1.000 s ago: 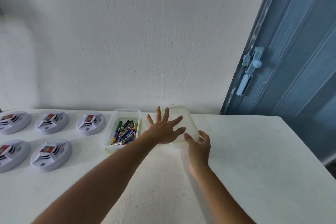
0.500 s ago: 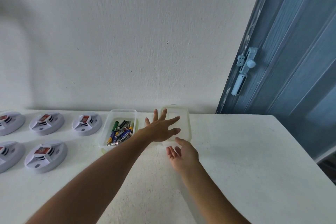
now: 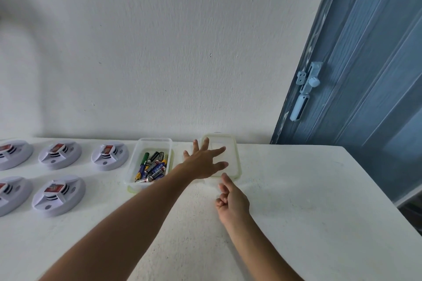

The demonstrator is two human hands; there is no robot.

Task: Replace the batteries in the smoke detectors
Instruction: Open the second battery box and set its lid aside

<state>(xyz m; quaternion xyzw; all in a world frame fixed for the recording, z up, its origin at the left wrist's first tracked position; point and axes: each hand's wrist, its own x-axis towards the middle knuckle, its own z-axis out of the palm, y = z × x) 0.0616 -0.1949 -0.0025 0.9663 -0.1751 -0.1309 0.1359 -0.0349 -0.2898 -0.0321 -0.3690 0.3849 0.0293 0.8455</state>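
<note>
Several white round smoke detectors lie on the white table at the left, the nearest one (image 3: pixel 59 194) in the front row and another (image 3: pixel 110 155) in the back row beside a clear plastic box (image 3: pixel 139 180) holding several batteries (image 3: pixel 152 166). The box's clear lid (image 3: pixel 233 159) lies flat on the table to the right of the box. My left hand (image 3: pixel 203 162) rests spread over the lid's left part, fingers apart. My right hand (image 3: pixel 231 201) hovers just in front of the lid, fingers loosely curled, holding nothing.
The white table (image 3: pixel 296 201) runs against a white wall. A blue door (image 3: pixel 370 75) with a pale latch (image 3: pixel 306 91) stands at the right, past the table's right edge.
The lid went from tilted in my right hand to flat on the table. My right hand let go and drew back toward me, its fingers curling. My left hand stayed over the lid.
</note>
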